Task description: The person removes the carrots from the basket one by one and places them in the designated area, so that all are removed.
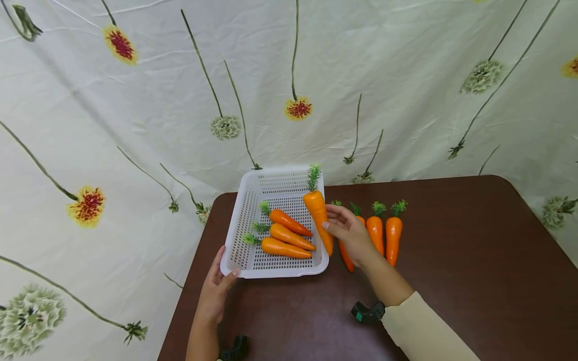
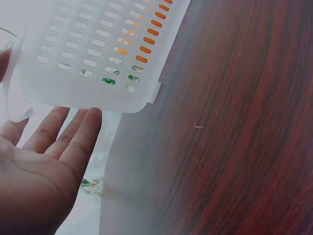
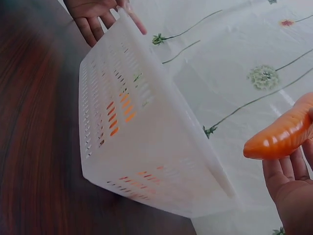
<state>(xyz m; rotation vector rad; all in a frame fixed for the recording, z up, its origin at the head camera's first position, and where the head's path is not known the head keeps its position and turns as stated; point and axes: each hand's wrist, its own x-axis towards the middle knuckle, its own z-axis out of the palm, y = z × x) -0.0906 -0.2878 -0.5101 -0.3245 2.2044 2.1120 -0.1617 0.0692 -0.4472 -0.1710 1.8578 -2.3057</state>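
A white perforated plastic basket stands at the table's far left, with three carrots lying in it, green tops to the left. My left hand grips the basket's near left corner, thumb over the rim; the left wrist view shows its fingers against the outer wall. Over the basket's right side, my right hand holds another carrot between thumb and fingers, its green top pointing away. That carrot's tip shows above the rim in the right wrist view. Beyond the right hand lie several more carrots, partly hidden by it.
The dark brown wooden table extends to the right and toward me. Behind it hangs a white cloth printed with flowers, close to the basket's far side. A dark band sits on my right wrist.
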